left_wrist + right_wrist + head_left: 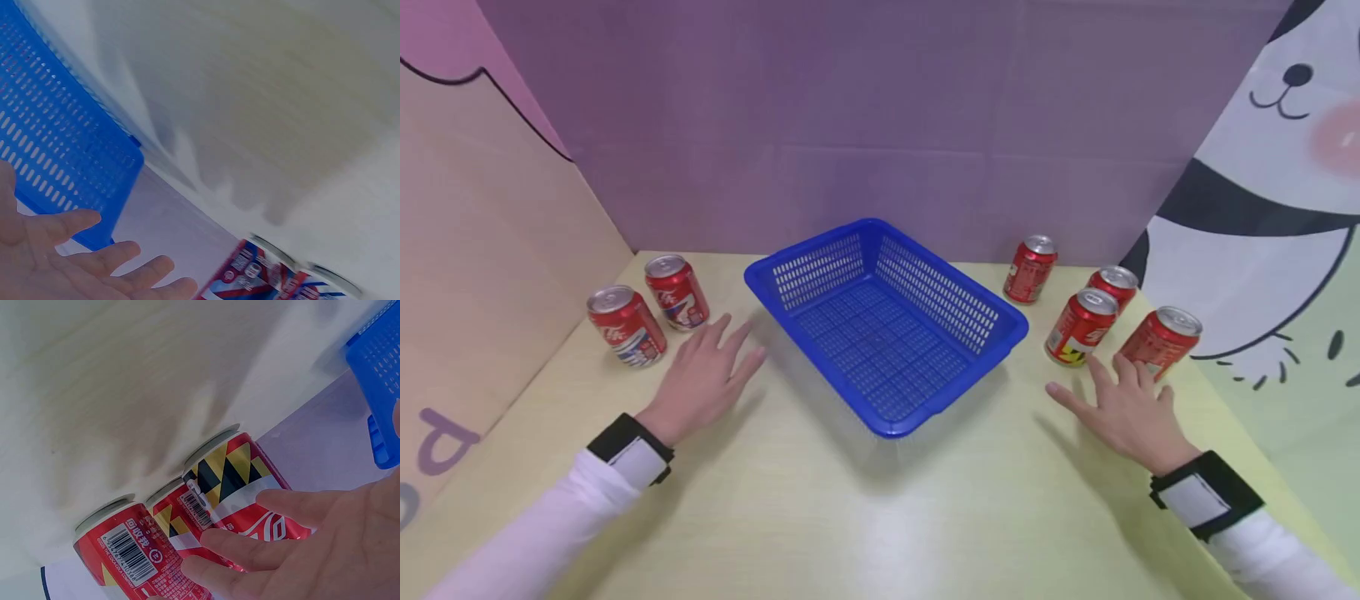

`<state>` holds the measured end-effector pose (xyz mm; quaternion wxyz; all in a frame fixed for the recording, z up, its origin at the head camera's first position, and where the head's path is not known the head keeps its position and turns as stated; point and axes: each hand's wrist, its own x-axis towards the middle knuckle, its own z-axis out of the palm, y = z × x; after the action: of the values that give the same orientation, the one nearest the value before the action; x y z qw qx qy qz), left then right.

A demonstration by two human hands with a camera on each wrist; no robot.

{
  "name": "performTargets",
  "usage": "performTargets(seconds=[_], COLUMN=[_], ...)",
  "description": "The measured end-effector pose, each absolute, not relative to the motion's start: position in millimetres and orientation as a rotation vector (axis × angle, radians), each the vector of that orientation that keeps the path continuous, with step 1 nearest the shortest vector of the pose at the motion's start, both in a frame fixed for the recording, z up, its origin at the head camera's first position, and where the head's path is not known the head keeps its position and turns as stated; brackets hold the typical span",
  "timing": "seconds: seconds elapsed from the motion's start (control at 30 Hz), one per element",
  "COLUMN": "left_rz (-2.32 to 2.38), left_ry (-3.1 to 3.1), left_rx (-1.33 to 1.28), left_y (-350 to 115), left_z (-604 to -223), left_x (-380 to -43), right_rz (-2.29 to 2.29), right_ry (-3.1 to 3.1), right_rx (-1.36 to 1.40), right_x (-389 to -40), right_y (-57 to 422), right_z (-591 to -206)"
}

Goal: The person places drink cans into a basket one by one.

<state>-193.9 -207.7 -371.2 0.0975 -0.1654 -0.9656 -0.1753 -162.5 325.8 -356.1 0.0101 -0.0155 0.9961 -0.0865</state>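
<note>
We found four red cans [1079,330] upright on the right, the nearest beside the right hand [1133,417], its fingers spread wide; contact we could not determine. Two more cans [677,296] stood at left, beside the left hand [698,380], likewise wide. A blue basket [891,426] sat between both groups on the table [880,525].

A purple wall [880,108] stands behind the pale table [820,533]. On the right wall [1315,425] there is a drawn black-and-white animal [1285,187]; the left wall [482,242] carries purple letters [452,426].
</note>
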Motion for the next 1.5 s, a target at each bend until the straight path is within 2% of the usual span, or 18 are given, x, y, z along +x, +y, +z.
performTargets(seconds=[0.17, 0.37, 0.5, 0.67, 0.87, 1.27, 1.5], left_rz=[-0.675, -1.223, -1.431, -1.493, -1.532, -1.603, -1.595], left_ry=[-2.868, -2.785, -2.733, -2.739, -2.672, -2.654, -2.619], left_rx=[-0.457, -0.345, -0.302, -0.241, -0.296, -0.258, -0.238], left_y=[-194, -163, -147, -142, -142, -139, -136], left_z=[-364, -346, -342, -345, -348, -357, -360], left_x=[-198, -211, -220, -221, -221, -220, -223], right_rz=[-0.269, -0.266, -0.248, -0.252, -0.268, -0.338, -0.368], right_ry=[3.107, 3.142, 3.225, 3.298, 3.330, 3.236, 3.054], right_rx=[-0.053, -0.060, -0.069, -0.049, 0.019, -0.098, -0.170], right_x=[-163, -166, -169, -178, -196, -244, -269], right_y=[324, 324, 322, 324, 330, 328, 329], right_z=[-354, -348, -340, -318, -288, -243, -246])
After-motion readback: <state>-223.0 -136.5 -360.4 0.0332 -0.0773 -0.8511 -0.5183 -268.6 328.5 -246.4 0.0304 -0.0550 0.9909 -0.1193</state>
